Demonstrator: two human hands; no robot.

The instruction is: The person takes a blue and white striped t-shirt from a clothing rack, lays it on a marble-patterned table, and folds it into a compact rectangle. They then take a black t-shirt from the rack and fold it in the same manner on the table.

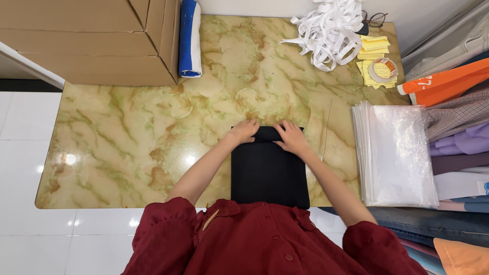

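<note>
A folded black garment lies flat on the marbled table, close to its near edge. My left hand rests on the garment's far left corner, fingers curled over the folded top edge. On the far right corner, my right hand presses the same rolled edge. Both hands grip the cloth's far fold. My red sleeves are pushed up to the elbows.
A stack of clear plastic bags lies at the table's right. Folded clothes pile up beyond it. White strips, yellow notes and a tape roll sit far right. Cardboard boxes and a blue-white roll occupy the far left.
</note>
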